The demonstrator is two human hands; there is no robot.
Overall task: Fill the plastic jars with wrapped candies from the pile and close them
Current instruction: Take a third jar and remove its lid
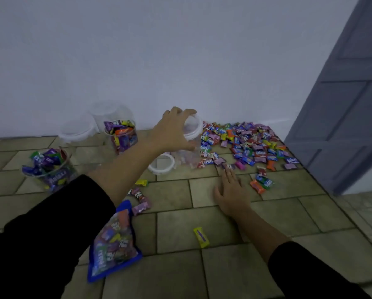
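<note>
1. Beige stone-look floor tiles are seen below a plain white wall. A grey panelled door stands at the right edge.
2. The pile of wrapped candies is spread on the tiles at centre right, close to the wall.
3. A clear plastic jar with a white top is gripped from above by the left hand, at the pile's left edge.
4. The right hand is laid flat on the floor, fingers straight, with the fingertips at the pile's lower edge.
5. An upper filled jar and a lower filled jar are set open at the left.

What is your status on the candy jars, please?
Left grip holds clear jar beside candy pile. Right grip flat on floor, fingertips at pile's edge. Two filled jars lidless, left side. Nothing blocking.
</note>
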